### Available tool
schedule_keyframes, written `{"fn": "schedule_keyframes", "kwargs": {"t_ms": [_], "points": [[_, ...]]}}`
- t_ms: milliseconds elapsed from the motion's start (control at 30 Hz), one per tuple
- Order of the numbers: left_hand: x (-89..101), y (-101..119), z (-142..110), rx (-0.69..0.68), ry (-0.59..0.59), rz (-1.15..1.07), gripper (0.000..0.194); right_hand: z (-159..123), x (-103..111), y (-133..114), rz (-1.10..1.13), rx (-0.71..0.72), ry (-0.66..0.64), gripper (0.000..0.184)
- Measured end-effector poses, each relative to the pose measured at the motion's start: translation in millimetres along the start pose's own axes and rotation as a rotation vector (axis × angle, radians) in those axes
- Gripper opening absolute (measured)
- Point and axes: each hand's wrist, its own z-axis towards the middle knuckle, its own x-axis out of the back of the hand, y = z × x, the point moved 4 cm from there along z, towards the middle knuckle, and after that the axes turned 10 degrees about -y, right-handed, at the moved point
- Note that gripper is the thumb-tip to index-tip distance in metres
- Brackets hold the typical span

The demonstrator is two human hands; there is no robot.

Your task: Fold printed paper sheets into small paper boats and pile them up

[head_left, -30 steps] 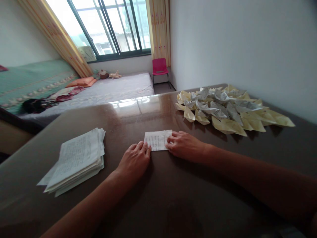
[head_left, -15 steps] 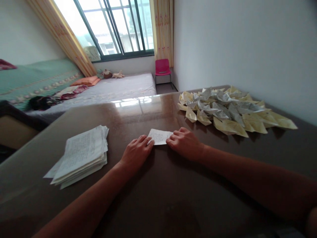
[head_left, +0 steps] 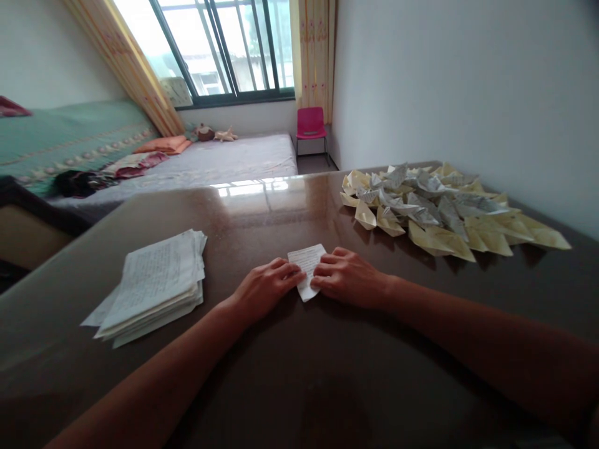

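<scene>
A small folded sheet of paper (head_left: 309, 254) with handwriting on it lies on the dark, glossy table in front of me. Its lower end narrows toward a point. The fingers of my left hand (head_left: 271, 284) are closed on its left edge. My right hand (head_left: 349, 277) grips the opposite edge, its fingers curled and covering part of the sheet. Both thumbs are largely hidden. To the left lies a stack of written papers (head_left: 152, 277), apart from my left hand. Beyond my right hand sit several folded paper boats (head_left: 435, 206), yellowish and white.
The brown table (head_left: 290, 386) reflects the window (head_left: 229, 56). Behind it stand a bed (head_left: 253, 156) with a pillow and soft toys, and a pink chair (head_left: 311, 123). A white wall (head_left: 458, 81) borders the right side.
The folded paper has turned from lying crosswise to standing lengthwise, with its narrower end toward me. Both hands have shifted with it, and the left has moved a little to the right.
</scene>
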Motion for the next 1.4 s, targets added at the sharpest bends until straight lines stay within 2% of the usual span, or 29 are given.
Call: {"fn": "schedule_keyframes", "kwargs": {"t_ms": [167,300,433,533,633,733,800,1000,1400], "points": [[6.6,-0.2,-2.1,-0.027,-0.041,-0.064,0.035,-2.3,0.7,4.2,0.078,0.021,-0.039,0.021],[9.5,-6.8,-2.5,-0.075,-0.059,-0.197,0.038,-4.7,-3.1,23.2,0.329,0.017,-0.012,0.019],[16.5,-11.3,-3.7,-0.131,-0.064,-0.309,0.036,-3.5,-17.2,49.1,0.702,-0.181,0.093,0.024],[21.5,-12.9,-6.2,-0.108,-0.104,-0.33,0.038,0.1,-27.6,54.7,0.886,-0.274,0.15,0.027],[21.8,-16.6,-9.7,-0.058,-0.129,-0.331,0.041,2.8,-30.0,53.5,0.8,-0.388,0.2,0.027],[17.8,-22.5,-12.7,0.0,-0.141,-0.314,0.035,3.7,-27.8,52.6,0.613,-0.53,0.229,0.029],[15.6,-25.1,-14.0,0.025,-0.153,-0.283,0.03,5.1,-26.4,52.3,0.544,-0.574,0.23,0.028],[16.9,-24.3,-16.3,0.016,-0.162,-0.19,0.031,9.5,-27.7,51.7,0.459,-0.608,0.184,0.027],[20.1,-25.6,-19.9,0.025,-0.194,-0.132,0.037,12.1,-31.3,51.0,0.463,-0.667,0.151,0.03]]}}
